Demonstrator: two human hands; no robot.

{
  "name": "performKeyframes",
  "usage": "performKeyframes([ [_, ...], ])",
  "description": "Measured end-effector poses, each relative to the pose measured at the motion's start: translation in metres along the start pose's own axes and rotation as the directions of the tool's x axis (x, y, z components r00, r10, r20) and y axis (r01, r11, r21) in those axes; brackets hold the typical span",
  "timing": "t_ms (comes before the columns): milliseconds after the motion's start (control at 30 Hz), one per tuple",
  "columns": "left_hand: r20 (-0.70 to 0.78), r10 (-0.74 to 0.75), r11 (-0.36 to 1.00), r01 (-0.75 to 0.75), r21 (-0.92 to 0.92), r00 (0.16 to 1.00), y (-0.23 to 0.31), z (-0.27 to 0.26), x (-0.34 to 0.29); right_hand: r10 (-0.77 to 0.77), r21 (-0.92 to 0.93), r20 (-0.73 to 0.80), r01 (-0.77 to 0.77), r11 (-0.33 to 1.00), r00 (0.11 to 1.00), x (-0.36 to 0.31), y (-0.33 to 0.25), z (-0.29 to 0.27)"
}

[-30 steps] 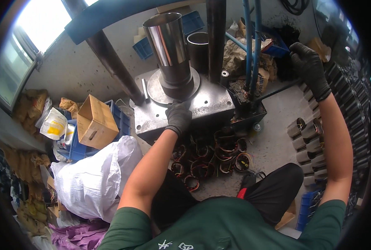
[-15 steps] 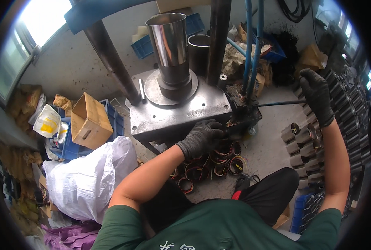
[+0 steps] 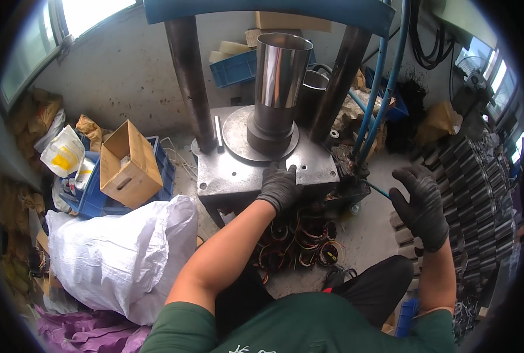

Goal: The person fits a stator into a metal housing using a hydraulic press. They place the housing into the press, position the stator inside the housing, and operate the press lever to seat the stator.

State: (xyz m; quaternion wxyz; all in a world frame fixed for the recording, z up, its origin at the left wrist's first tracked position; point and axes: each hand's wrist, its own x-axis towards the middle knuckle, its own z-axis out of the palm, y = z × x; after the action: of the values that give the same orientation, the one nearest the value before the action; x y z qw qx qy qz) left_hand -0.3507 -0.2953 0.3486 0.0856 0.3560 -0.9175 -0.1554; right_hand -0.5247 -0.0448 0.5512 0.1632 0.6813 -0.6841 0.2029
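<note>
Both my hands wear dark gloves. My left hand (image 3: 280, 187) rests on the front edge of the press's steel table (image 3: 244, 181), fingers apart and holding nothing. Out to the right, my right hand (image 3: 420, 206) is open, its thumb spread from the fingers. A thin lever rod (image 3: 379, 191) ends close beside that thumb; whether they touch I cannot tell. On the table a shiny metal cylinder (image 3: 282, 70) stands upright on a dark stepped base (image 3: 270, 129), above a round plate (image 3: 233, 132). A small metal bar (image 3: 219, 134) stands left of the plate.
Wound wire coils (image 3: 329, 253) lie on the floor below the table. Stacked metal cylinders (image 3: 479, 194) fill the right side. A white sack (image 3: 121, 253) and a cardboard box (image 3: 131, 167) in a blue crate (image 3: 166, 176) are at left. Blue pipes (image 3: 385, 88) rise beside the press column (image 3: 341, 82).
My right hand has come down and inward, its fingers spreading, and the lever's end is lower. My left hand now reaches farther onto the table's edge. The whole view has shifted.
</note>
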Motion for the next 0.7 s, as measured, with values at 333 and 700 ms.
performKeyframes([
  [333,0.191,0.253,0.858,-0.129,-0.498,0.948,0.033,-0.02,-0.008,-0.412,-0.11,-0.555,0.427,0.898,0.723,0.294,-0.032,0.106],
  [700,0.046,-0.036,-0.964,-0.022,-0.264,0.998,-0.047,0.011,0.084,-0.234,0.049,0.436,0.236,0.97,0.869,0.312,-0.044,0.078],
])
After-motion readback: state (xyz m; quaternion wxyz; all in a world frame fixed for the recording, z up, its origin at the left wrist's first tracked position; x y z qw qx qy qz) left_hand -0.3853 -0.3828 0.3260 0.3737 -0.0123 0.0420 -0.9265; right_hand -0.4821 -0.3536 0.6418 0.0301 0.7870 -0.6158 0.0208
